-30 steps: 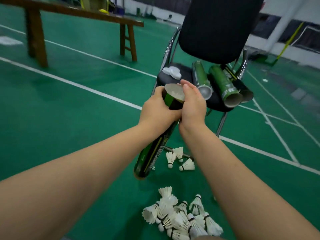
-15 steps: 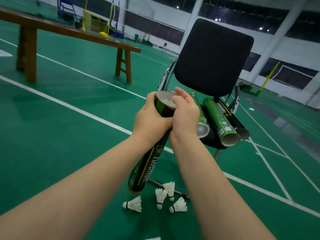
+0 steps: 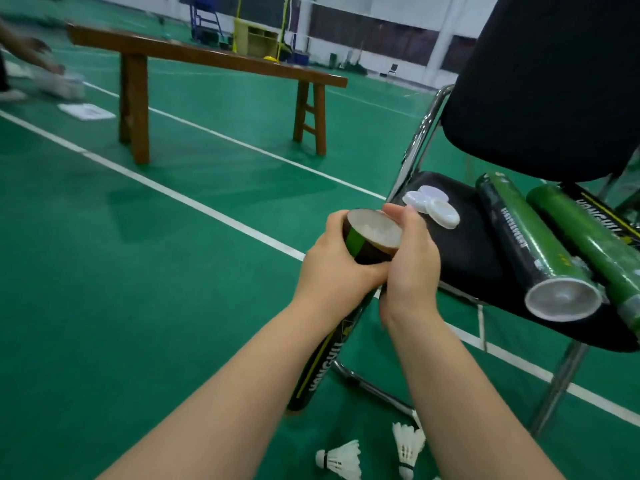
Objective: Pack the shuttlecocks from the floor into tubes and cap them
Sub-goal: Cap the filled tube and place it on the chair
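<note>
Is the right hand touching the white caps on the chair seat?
Apart. In the head view the right hand grips the held tube, and black seat shows between it and the white caps.

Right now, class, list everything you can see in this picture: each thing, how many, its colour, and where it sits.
Held green-and-black cardboard tube: one, uncapped, in both hands.
Green cardboard tubes: at least two, lying on the chair seat.
White plastic caps: about three, overlapping on the seat.
Black padded metal chair: one, right.
White feather shuttlecocks: two, on the floor.
Brown wooden bench: one, behind.
Green court floor: white lines.
Left hand, right hand: fingers around the tube's top.
</note>
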The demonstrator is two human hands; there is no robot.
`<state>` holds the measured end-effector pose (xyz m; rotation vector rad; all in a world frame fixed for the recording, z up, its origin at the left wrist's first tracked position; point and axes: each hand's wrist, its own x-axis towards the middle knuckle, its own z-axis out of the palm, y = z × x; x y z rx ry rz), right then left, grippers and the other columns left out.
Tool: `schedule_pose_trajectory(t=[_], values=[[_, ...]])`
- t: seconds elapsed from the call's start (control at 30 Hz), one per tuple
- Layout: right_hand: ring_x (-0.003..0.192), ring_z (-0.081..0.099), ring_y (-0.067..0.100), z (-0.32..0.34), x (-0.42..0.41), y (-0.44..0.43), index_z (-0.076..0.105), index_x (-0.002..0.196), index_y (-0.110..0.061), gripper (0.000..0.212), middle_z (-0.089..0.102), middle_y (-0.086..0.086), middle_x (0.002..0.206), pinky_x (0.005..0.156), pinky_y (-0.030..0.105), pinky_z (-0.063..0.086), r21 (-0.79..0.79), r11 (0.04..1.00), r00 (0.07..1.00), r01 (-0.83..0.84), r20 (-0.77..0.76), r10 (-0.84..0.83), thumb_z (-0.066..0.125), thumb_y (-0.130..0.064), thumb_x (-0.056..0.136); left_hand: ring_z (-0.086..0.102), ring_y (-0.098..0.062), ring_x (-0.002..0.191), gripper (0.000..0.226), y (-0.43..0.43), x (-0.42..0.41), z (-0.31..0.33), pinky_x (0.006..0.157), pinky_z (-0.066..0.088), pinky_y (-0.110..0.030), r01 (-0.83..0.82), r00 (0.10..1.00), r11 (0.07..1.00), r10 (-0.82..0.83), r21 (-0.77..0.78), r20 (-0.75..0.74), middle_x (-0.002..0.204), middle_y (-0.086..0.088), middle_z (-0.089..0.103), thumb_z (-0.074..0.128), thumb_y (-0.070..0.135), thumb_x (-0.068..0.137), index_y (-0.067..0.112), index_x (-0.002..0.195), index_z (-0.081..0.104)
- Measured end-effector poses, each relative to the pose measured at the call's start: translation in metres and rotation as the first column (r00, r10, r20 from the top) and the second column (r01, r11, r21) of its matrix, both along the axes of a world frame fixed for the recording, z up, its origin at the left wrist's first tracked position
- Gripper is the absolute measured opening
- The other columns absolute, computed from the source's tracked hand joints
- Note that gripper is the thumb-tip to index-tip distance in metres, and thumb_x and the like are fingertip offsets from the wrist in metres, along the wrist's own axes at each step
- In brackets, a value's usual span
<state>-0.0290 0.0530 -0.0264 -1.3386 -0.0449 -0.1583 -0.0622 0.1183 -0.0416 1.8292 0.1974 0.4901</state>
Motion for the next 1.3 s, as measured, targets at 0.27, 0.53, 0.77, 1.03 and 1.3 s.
schedule_pose_trajectory(t=[0.27,0.53,0.77,1.03,1.3], values=[[0.113,0.050,0.020,-0.004,0.103,-0.041,0.056,0.120,-0.020,0.038,0.057,0.000,0.118,0.090,0.028,0.042,-0.680,0.604,0.898,0.415,0.414,-0.151,0.048,-0.025,0.084,0.053,-0.011,0.095,0.062,0.000,0.021,-0.017,0.070,0.038,-0.016,0.019,0.999,0.999,-0.020,0.028,0.025,0.104,0.012,0.058,0.081,0.034,0.065,0.035,0.112,0.041],[0.145,-0.002,0.029,-0.030,0.154,-0.087,0.013,0.145,-0.044,0.065,-0.004,0.000,0.159,0.115,0.052,0.010,-0.965,0.041,0.965,0.259,0.257,-0.047,0.046,-0.049,0.090,0.051,-0.010,0.090,0.059,-0.007,0.022,-0.027,0.062,0.037,-0.001,0.050,0.999,0.998,-0.050,0.031,-0.003,0.098,0.014,0.055,0.081,0.033,0.065,0.036,0.106,0.037],[0.133,0.027,0.037,-0.026,0.156,-0.088,0.043,0.133,-0.040,0.041,0.029,0.005,0.149,0.107,0.049,0.028,-0.982,-0.029,0.981,0.186,0.184,0.055,0.035,-0.047,0.094,0.052,-0.011,0.091,0.062,-0.020,0.015,-0.023,0.060,0.036,-0.015,0.064,0.998,0.996,-0.064,0.058,0.003,0.100,0.012,0.057,0.081,0.034,0.065,0.032,0.114,0.042],[0.105,0.048,0.030,-0.018,0.129,-0.083,0.059,0.112,-0.022,0.025,0.056,0.009,0.109,0.084,0.038,0.034,-0.825,0.099,0.830,0.557,0.558,-0.014,0.050,-0.026,0.089,0.052,-0.012,0.093,0.064,-0.026,0.003,-0.013,0.073,0.036,-0.019,0.085,0.996,0.994,-0.087,0.075,0.028,0.101,0.012,0.055,0.080,0.034,0.066,0.030,0.117,0.041],[0.086,0.052,-0.003,0.003,0.015,-0.071,0.049,0.102,-0.029,0.017,0.054,-0.019,0.094,0.073,0.012,0.042,-0.220,0.913,0.873,0.343,0.433,-0.223,0.043,-0.014,0.096,0.052,-0.011,0.090,0.060,-0.029,-0.013,-0.006,0.063,0.037,-0.008,0.120,0.992,0.989,-0.123,0.087,0.037,0.094,0.018,0.054,0.080,0.034,0.066,0.039,0.105,0.035]])
